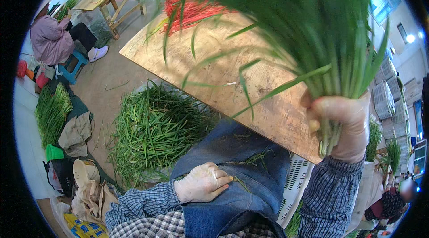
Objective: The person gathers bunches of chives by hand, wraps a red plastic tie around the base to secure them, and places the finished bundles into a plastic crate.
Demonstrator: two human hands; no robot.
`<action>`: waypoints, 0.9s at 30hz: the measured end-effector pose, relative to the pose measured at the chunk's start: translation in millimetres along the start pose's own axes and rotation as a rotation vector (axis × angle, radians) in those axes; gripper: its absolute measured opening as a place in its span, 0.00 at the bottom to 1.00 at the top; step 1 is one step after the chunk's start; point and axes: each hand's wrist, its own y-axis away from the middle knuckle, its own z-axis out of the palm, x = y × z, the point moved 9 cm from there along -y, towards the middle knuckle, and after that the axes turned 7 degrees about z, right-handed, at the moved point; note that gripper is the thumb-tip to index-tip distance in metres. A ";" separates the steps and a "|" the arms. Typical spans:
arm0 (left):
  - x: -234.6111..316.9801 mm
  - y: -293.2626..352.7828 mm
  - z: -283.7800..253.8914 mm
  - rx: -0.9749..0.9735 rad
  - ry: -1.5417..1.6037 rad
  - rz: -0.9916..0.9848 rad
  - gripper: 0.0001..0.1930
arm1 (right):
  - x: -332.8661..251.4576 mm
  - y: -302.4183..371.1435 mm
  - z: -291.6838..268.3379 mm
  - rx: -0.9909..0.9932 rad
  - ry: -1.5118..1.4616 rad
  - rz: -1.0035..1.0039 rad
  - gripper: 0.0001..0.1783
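My right hand [342, 124], in a pale thin glove, is raised over the right end of the wooden table. It is closed round the stalk ends of a big bunch of garlic chives [330, 59]. The long green leaves fan upward and droop to the left, blurred by motion. A bit of red shows by the index finger. My left hand [203, 183], gloved too, rests on the blue denim apron [250, 171] over my lap. Its fingers are curled together; a thin green blade lies by the fingertips, and whether they hold anything is hidden.
Red ties [190, 10] lie on the wooden table [268, 104]. A heap of loose green leaves [156, 130] is on the floor at left. Beside my lap stands a white crate [295, 180]. Another person [53, 39] sits on a blue stool [73, 66] at far left.
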 end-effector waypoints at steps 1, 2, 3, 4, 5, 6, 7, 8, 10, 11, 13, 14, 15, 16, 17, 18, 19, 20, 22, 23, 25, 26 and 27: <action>-2.5 -1.5 0.7 -0.012 0.022 -0.011 0.10 | -2.1 -2.0 -6.7 0.019 -0.069 -0.080 0.15; -6.0 -3.4 1.1 -0.024 0.044 -0.022 0.10 | 10.0 -10.7 -13.3 0.022 -0.098 -0.046 0.14; -7.9 -5.3 0.7 -0.037 0.063 -0.033 0.10 | 22.6 -19.3 -19.3 0.025 -0.129 -0.014 0.13; -14.2 -4.2 -1.2 0.010 0.076 -0.044 0.10 | 43.9 -26.0 -18.3 0.000 -0.129 0.085 0.12; -18.9 -11.7 -1.2 -0.048 0.069 -0.077 0.11 | 65.8 -31.0 -19.6 -0.014 -0.122 0.183 0.11; -19.9 -19.8 -8.7 -0.004 0.042 -0.058 0.12 | 87.4 -33.0 -18.2 -0.014 -0.135 0.286 0.10; -20.6 -30.0 -15.1 0.040 0.016 -0.038 0.12 | 110.6 -35.9 -16.4 -0.034 -0.270 0.380 0.09; -19.2 -42.3 -20.7 0.087 -0.017 -0.001 0.12 | 137.1 -39.0 -20.5 -0.053 -0.321 0.470 0.09; -22.0 -70.1 -18.1 0.088 -0.028 0.071 0.13 | 169.1 -35.5 -25.4 -0.076 -0.484 0.615 0.10; -21.5 -81.8 -17.8 0.090 -0.034 0.108 0.13 | 177.7 -31.1 -24.7 -0.085 -0.594 0.677 0.10; -42.6 -92.4 -31.3 0.273 0.081 -0.035 0.10 | 183.8 -25.5 -35.8 -0.017 -0.459 0.656 0.11; -48.2 -95.6 -46.7 0.392 0.016 -0.077 0.10 | 185.5 -21.7 -35.0 -0.030 -0.454 0.654 0.11; -51.3 -97.2 -63.1 0.511 -0.050 -0.121 0.10 | 186.3 -18.6 -34.3 -0.044 -0.450 0.652 0.12; -55.7 -97.7 -70.0 0.566 -0.061 -0.170 0.13 | 187.5 -16.5 -31.8 -0.071 -0.470 0.661 0.12; -58.4 -105.1 -70.5 0.547 -0.011 -0.179 0.17 | 189.5 -14.9 -31.0 -0.100 -0.474 0.665 0.12; -63.7 -111.7 -63.1 0.493 0.156 -0.265 0.18 | 191.7 -13.5 -29.6 -0.129 -0.477 0.669 0.12; -64.9 -119.3 -54.5 0.437 0.322 -0.352 0.19 | 193.5 -11.7 -26.6 -0.160 -0.480 0.672 0.12; -67.3 -123.6 -47.2 0.370 0.306 -0.365 0.19 | 193.3 -11.8 -19.1 -0.135 -0.551 0.652 0.12; -73.0 -120.9 -33.6 0.277 0.582 -0.464 0.16 | 200.4 -6.0 -9.7 -0.136 -0.587 0.703 0.12; -67.2 -115.9 -45.4 0.280 0.404 -0.378 0.14 | 198.8 -2.0 -6.4 -0.124 -0.612 0.710 0.12; -63.6 -90.2 -61.0 0.272 0.071 -0.200 0.12 | 202.2 1.0 -8.8 -0.137 -0.621 0.673 0.12; -70.3 -74.7 -76.7 0.249 0.120 -0.353 0.12 | 202.1 2.7 -14.1 -0.132 -0.630 0.649 0.12; -78.0 -55.5 -93.8 0.224 0.168 -0.506 0.12 | 204.6 5.3 -20.8 -0.129 -0.644 0.667 0.12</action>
